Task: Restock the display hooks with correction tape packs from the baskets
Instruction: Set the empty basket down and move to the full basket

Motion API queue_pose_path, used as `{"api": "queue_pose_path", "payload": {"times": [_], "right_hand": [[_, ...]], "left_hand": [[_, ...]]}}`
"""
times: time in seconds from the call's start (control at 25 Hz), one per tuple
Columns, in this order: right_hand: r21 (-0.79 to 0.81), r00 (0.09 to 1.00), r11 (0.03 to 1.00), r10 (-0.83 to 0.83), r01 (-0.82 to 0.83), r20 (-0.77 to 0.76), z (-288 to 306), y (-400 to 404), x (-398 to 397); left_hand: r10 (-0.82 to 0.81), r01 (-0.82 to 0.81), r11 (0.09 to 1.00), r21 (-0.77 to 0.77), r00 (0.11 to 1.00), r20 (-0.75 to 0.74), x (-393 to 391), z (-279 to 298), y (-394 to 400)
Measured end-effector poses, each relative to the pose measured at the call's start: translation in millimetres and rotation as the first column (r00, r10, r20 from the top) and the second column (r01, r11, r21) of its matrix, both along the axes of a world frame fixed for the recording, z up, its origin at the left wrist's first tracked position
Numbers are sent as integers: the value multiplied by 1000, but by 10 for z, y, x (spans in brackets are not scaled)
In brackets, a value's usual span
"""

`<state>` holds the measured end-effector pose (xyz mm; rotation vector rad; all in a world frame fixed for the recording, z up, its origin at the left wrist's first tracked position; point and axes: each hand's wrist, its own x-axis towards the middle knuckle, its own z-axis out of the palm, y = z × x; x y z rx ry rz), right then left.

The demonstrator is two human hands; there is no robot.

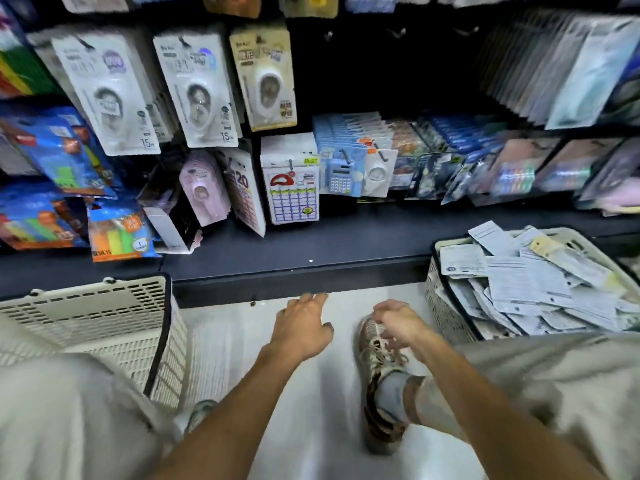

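head view: the left hand [302,329] reaches forward over the pale floor [242,358], palm down, fingers straight and a little spread, holding nothing; its fingertips lie near the dark front edge of the low shelf [346,237]. the right hand [398,323] hangs just beside it, over the toe of a worn sneaker [375,368], wrist bent, fingers drooping loosely, and it holds nothing either, though motion blur hides the fingertips.

correction tape packs [526,289] lie heaped, mostly back side up, in the white slotted basket on the right [437,292], which sits on the floor against the shelf edge. a second white basket on the left [104,306] stands by the person's left knee; what it holds cannot be seen from here.

more correction tape packs hang on the display hooks above the shelf: a white row at upper left [110,98], a white row next to it [201,95], and a yellowish-carded row [266,77] to the right of those. right of the yellow cards, bare hooks [398,32] stick out from the dark back panel. below hang a calendar-printed pack [293,192], a blue calculator card [341,176] and blurred blue packs further right. colourful sticky-note packs [119,233] lean at the far left of the shelf.
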<state>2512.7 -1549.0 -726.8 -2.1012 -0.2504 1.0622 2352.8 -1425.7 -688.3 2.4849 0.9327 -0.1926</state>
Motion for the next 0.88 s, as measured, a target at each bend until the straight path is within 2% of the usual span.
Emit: {"api": "queue_pose_path", "payload": {"times": [0.24, 0.44, 0.6, 0.68, 0.76, 0.84, 0.88], "right_hand": [[4, 976, 976, -216, 216, 40, 104, -942, 313], [55, 944, 958, -286, 281, 165, 127, -1262, 539], [99, 920, 961, -277, 259, 278, 42, -1456, 740], [116, 887, 951, -310, 287, 342, 2, -1571, 1003], [130, 837, 942, -335, 310, 434, -63, -1650, 1337], [137, 755, 936, -345, 325, 557, -149, -1678, 1671], [134, 703, 929, -351, 346, 619, -219, -1670, 1856]], "left_hand": [[-190, 190, 982, -23, 982, -8, 414, 48, -610], [-188, 188, 980, -58, 982, 7, 680, 20, -621], [-183, 182, 980, -79, 983, -16, 874, -202, -705], [-227, 227, 970, -85, 974, 8, 1107, -307, -838], [-312, 322, 944, -78, 943, 120, 1472, -370, -999], [-451, 471, 879, -76, 872, 189, 1853, -426, -1172], [-539, 556, 828, -77, 826, 162, 2052, -492, -1253]]}}
